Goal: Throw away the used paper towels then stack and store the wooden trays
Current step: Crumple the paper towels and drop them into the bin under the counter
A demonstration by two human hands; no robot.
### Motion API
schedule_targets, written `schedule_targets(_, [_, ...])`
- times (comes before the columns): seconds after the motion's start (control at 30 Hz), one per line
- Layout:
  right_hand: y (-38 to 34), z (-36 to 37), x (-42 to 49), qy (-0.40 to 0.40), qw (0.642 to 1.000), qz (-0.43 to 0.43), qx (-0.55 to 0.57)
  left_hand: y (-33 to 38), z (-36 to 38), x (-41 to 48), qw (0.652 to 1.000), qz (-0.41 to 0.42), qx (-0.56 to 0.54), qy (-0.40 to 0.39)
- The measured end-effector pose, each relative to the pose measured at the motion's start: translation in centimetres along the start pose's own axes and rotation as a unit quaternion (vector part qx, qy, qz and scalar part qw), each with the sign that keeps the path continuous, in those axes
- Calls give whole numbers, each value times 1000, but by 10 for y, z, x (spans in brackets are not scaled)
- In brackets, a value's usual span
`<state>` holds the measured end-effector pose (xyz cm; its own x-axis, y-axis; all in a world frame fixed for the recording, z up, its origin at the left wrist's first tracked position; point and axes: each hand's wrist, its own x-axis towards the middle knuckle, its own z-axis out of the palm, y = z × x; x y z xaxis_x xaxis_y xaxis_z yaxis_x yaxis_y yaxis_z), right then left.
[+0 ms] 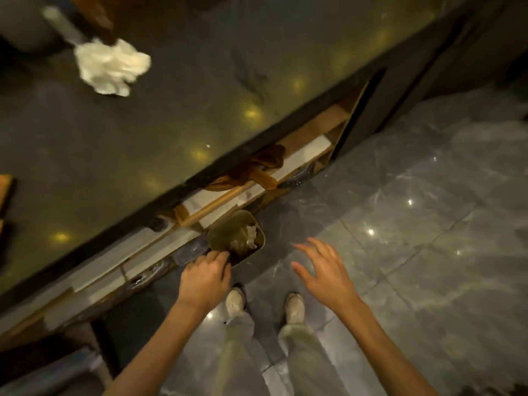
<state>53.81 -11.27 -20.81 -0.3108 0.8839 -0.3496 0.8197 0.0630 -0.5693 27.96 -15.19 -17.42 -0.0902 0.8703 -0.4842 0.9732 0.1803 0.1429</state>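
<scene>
Two bare forearms reach down from 6 o'clock. Left hand (204,278): fingers curled onto the near rim of a small olive bin (258,228) on the floor at centre. Right hand (323,270): fingers spread, holding nothing, hovering just beside the bin at 3 o'clock. Crumpled paper towels (248,238) lie inside the bin. Two pale shoes (235,300) on glossy grey marble floor (414,224). Dark polished counter (143,110) fills 9 to 12 o'clock; open shelf beneath. One white blurred wad (113,67) on the counter at 11 o'clock. Wood edge (5,192) at 9 o'clock, possibly a tray. No readable writing.
</scene>
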Motion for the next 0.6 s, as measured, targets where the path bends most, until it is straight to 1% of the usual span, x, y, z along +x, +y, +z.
schedule_targets(0.2, [-59,-48,-21,-54,994,-98,-19,6,-72,-87,994,-40,-62,84])
schedule_targets(0.37, [-118,-82,-3,-70,979,-190,-40,-24,-103,-112,975,-101,-119,160])
schedule_targets(0.5, [-170,-110,24,-52,968,-242,-47,-57,-130,-114,948,-153,-140,240])
schedule_targets(0.6, [-206,-124,51,-34,965,-256,-50,-82,-151,-107,931,-180,-152,279])
